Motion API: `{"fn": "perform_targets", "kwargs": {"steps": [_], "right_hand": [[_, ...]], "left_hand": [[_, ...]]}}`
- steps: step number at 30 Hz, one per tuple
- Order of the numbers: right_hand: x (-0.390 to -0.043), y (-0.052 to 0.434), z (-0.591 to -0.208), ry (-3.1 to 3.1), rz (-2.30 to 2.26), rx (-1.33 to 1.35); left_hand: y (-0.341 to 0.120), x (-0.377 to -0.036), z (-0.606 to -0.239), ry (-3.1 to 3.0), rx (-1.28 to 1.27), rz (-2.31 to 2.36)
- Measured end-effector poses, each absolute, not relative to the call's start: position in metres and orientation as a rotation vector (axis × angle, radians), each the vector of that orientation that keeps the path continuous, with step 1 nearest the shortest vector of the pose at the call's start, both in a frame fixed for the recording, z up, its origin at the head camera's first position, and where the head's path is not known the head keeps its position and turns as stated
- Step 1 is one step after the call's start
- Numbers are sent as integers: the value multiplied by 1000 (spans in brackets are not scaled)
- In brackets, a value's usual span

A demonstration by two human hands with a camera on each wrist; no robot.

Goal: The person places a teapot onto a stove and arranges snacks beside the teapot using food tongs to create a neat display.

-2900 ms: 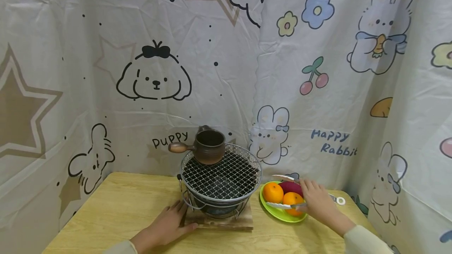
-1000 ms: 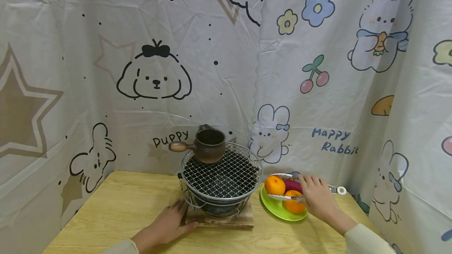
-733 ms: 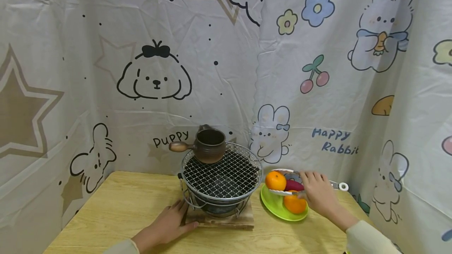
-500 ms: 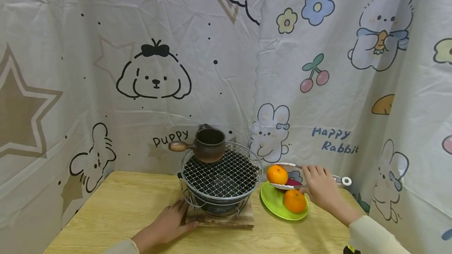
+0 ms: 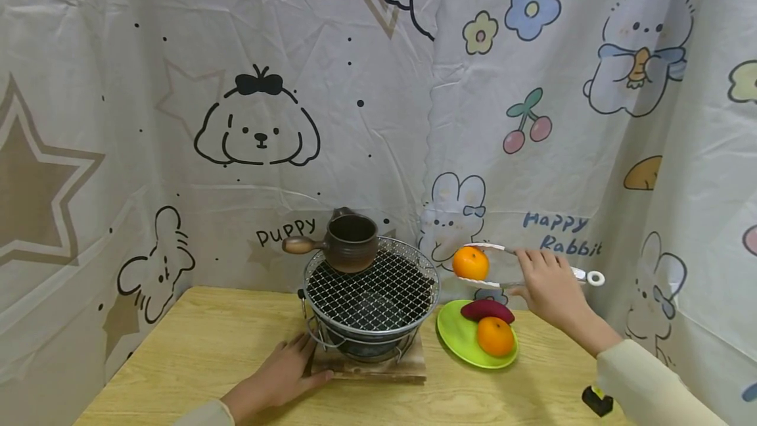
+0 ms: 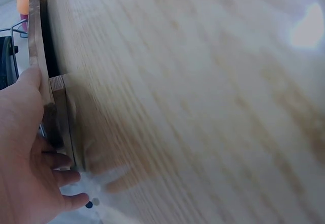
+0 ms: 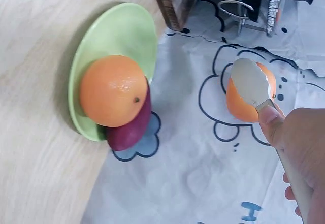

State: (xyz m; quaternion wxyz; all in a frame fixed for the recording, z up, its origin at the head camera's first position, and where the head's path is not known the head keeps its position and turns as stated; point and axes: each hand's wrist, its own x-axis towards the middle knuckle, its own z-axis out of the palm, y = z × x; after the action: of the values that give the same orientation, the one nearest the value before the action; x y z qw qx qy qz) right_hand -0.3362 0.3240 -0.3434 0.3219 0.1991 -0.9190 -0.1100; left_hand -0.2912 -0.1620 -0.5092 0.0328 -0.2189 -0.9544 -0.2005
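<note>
My right hand (image 5: 550, 284) grips a pair of tongs (image 5: 511, 250) with white tips. Between those tips an orange (image 5: 470, 263) is held in the air, above and behind the green plate (image 5: 455, 340). On the plate lie a second orange (image 5: 495, 336) and a purple sweet-potato-shaped thing (image 5: 488, 310). In the right wrist view one tong tip (image 7: 251, 82) covers part of the raised orange. My left hand (image 5: 278, 373) rests against the left edge of the wooden board (image 5: 378, 371), its thumb along the front edge; the left wrist view shows the fingers touching the board.
A round grill (image 5: 378, 307) with a wire mesh stands on the board. A brown clay pot (image 5: 350, 245) with a side handle sits on the mesh at the back left. A small black-and-yellow object (image 5: 597, 401) lies near my right sleeve. A printed curtain (image 5: 367, 117) hangs behind the table.
The tongs have closed on one orange and lifted it off the plate, up and slightly right. The other orange and the purple thing stay on the plate. My left hand has not moved.
</note>
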Motion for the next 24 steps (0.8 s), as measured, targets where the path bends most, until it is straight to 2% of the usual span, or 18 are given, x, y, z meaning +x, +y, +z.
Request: {"fn": "perform_targets", "kwargs": {"steps": [14, 24], "right_hand": [[-334, 312, -308, -2290, -236, 574], [-332, 296, -297, -2305, -195, 548]], "left_hand": [[-159, -289, -503, -2852, -701, -511], [-160, -291, -511, -2827, -688, -536]]}}
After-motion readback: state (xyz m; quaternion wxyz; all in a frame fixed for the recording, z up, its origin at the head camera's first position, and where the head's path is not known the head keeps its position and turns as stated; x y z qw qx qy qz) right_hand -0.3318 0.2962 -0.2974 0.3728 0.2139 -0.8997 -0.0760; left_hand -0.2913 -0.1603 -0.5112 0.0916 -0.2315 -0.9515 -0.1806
